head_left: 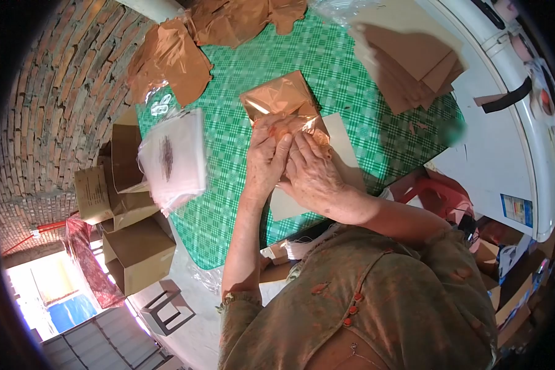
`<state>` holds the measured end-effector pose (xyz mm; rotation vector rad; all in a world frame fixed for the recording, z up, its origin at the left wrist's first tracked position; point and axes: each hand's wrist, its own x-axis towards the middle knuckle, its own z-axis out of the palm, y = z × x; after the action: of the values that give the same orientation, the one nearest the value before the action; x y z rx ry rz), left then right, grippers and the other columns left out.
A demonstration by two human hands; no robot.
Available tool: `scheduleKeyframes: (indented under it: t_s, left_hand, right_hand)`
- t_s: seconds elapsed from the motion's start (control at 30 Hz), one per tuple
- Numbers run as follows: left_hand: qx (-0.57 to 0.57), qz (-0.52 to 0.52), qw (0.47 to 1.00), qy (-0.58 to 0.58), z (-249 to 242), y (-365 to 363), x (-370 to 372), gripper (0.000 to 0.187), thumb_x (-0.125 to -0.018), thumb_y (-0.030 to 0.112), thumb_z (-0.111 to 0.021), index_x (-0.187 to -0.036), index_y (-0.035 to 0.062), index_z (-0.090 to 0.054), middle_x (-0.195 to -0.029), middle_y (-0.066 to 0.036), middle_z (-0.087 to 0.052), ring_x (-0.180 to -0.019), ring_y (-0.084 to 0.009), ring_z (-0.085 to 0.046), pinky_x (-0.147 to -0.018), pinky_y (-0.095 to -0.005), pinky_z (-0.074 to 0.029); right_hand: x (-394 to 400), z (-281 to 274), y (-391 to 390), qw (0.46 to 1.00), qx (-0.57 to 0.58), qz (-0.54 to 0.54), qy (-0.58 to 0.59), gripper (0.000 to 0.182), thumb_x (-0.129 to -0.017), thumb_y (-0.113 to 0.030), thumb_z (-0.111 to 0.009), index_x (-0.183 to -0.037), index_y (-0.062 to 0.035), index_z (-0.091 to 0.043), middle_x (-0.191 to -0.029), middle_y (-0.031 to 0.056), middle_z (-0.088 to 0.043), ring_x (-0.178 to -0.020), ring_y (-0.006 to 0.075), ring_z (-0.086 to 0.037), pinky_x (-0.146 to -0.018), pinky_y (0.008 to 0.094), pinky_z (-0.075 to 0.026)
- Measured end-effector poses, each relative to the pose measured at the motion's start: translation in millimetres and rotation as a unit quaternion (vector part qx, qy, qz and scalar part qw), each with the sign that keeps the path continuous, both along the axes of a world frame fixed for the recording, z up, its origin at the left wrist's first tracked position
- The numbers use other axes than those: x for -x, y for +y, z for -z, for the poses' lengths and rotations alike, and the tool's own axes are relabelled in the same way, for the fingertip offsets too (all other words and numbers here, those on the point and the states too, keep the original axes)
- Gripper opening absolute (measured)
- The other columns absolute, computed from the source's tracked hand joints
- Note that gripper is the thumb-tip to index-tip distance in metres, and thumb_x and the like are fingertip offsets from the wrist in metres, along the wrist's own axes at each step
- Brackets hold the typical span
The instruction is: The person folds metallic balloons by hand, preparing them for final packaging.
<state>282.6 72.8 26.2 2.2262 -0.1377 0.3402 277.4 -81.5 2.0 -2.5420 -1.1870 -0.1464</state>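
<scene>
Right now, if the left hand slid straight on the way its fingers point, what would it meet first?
The left hand already touches the shiny copper packet; going straight on, it would probably only push further over that, then reach the green checked tablecloth.

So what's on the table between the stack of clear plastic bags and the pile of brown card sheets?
In the head view, between the clear bags and the card pile lie the copper foil sheet and both hands pressing it: left hand, right hand.

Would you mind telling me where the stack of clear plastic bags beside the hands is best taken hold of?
Probably by its long free edge on the side facing the hands. The stack of clear plastic bags lies flat on the green checked tablecloth, overhanging the table edge, so the left hand could likely slide fingers under and thumb on top.
</scene>
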Motion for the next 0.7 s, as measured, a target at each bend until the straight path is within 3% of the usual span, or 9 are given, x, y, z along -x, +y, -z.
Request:
scheduleKeyframes:
  t_s: [0.17,0.27,0.57,0.67,0.7]
  left_hand:
    - [-0.04,-0.004,0.999,0.014,-3,-1,2,0.025,-0.1,0.01,-0.073,-0.123,0.0027,-0.079,-0.143,-0.015,-0.065,-0.137,-0.0311,-0.057,-0.114,-0.0406,-0.048]
    - [-0.042,-0.004,0.999,0.009,-4,-2,2,0.026,-0.098,0.009,-0.075,-0.122,0.0038,-0.08,-0.143,-0.014,-0.065,-0.137,-0.0318,-0.057,-0.114,-0.0405,-0.048]
    - [-0.046,-0.016,0.999,-0.017,0,-4,1,0.032,-0.089,0.009,-0.08,-0.12,0.0083,-0.081,-0.137,-0.013,-0.068,-0.132,-0.0318,-0.06,-0.11,-0.0425,-0.052]
    - [-0.051,-0.003,0.999,0.013,-3,-3,2,0.035,-0.09,0.004,-0.078,-0.125,0.0071,-0.079,-0.148,-0.015,-0.06,-0.139,-0.0321,-0.055,-0.115,-0.0408,-0.049]
    - [-0.055,-0.002,0.998,0.017,-3,-3,2,0.037,-0.089,0.003,-0.078,-0.125,0.0072,-0.079,-0.148,-0.015,-0.06,-0.139,-0.0322,-0.055,-0.115,-0.0409,-0.049]
  right_hand:
    - [0,4,-3,0.999,-0.032,-0.012,0.013,0.084,-0.099,-0.054,-0.065,-0.142,0.0169,-0.057,-0.153,0.0331,-0.051,-0.155,0.046,-0.033,-0.133,0.055,-0.009]
    - [2,-5,-8,1.0,0.006,-0.017,0.013,0.081,-0.099,-0.052,-0.065,-0.142,0.0157,-0.057,-0.154,0.0326,-0.05,-0.155,0.0463,-0.032,-0.134,0.0544,-0.009]
    - [5,-8,-20,0.994,-0.052,-0.059,0.073,0.073,-0.097,-0.047,-0.069,-0.136,0.0141,-0.061,-0.156,0.0325,-0.046,-0.156,0.0455,-0.03,-0.134,0.0536,-0.011]
    - [7,-19,-31,0.995,-0.08,-0.058,-0.028,0.059,-0.096,-0.042,-0.071,-0.127,0.0076,-0.068,-0.144,0.0277,-0.058,-0.145,0.0387,-0.048,-0.127,0.0512,-0.031]
    - [6,-24,-36,0.99,-0.109,-0.078,0.036,0.051,-0.096,-0.037,-0.073,-0.122,0.0062,-0.07,-0.139,0.0251,-0.062,-0.139,0.0372,-0.053,-0.122,0.05,-0.037]
